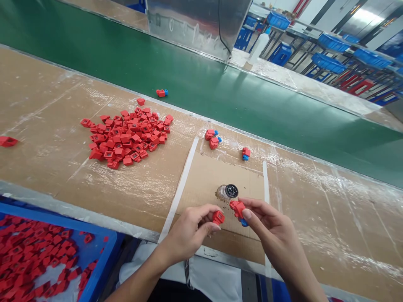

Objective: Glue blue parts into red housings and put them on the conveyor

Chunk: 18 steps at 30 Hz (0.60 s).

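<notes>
Between thumb and fingers, my left hand (192, 228) pinches a small red plastic block (218, 217) with a square hollow in its face. My right hand (267, 222) grips a red and blue plastic piece (238, 209), its blue end toward the palm. The two pieces are close together but apart. Just beyond them stands a small glass jar (222, 192) with a black round top (231, 191), on a cardboard sheet (201, 180) edged with white tape.
A heap of red blocks (129, 136) lies left on the bench. Several red-and-blue pieces, one (246, 153) among them, sit near the green conveyor belt (195, 84); another (161, 92) rests on it. A blue crate (107, 251) of red blocks is at lower left.
</notes>
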Each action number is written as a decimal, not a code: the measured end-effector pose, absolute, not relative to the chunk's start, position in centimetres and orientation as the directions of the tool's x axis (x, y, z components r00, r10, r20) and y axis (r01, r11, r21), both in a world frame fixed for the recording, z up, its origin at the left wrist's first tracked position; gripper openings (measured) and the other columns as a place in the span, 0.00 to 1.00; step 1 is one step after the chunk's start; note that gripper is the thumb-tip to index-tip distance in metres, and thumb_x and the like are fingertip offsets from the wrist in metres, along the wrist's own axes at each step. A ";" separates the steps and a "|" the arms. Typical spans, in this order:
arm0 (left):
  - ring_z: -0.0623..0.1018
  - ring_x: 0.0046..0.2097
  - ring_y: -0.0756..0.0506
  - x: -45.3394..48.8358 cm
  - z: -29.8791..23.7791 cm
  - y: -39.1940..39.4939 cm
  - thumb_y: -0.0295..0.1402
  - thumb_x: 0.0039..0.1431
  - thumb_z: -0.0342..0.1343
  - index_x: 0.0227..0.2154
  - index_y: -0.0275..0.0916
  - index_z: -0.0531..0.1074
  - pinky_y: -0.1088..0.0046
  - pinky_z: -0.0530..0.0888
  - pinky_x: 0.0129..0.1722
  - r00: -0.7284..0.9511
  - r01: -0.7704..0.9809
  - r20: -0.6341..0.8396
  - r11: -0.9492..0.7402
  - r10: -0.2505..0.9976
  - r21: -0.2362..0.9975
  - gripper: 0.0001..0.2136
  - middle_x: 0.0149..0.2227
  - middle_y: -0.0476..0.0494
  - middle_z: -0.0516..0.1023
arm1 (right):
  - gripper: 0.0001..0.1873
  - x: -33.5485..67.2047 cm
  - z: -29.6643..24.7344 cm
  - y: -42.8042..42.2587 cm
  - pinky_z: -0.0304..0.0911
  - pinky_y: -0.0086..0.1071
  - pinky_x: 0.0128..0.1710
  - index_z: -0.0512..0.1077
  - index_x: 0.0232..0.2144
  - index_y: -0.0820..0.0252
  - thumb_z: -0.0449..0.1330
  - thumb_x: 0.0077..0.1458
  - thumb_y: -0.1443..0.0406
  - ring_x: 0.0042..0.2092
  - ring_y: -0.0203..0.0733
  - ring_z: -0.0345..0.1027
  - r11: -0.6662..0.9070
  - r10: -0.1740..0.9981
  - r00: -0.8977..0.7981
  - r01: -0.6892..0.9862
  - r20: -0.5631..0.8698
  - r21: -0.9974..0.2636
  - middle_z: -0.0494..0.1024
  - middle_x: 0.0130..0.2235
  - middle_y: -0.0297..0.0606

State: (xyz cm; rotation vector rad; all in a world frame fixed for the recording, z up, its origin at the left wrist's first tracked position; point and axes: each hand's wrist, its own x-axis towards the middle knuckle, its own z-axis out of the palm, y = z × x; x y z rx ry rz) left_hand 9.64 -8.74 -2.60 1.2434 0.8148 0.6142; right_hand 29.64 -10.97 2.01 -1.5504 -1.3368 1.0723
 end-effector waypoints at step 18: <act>0.75 0.37 0.47 9.7 -2.2 -8.5 0.29 0.63 0.54 0.49 0.38 0.75 0.73 0.69 0.37 0.589 0.020 -0.163 0.187 0.791 0.982 0.13 0.36 0.45 0.80 | 0.10 28.6 1.3 -12.3 0.69 0.28 0.34 0.73 0.46 0.54 0.59 0.63 0.68 0.36 0.38 0.71 0.259 0.965 -0.136 0.620 0.224 -0.740 0.77 0.39 0.38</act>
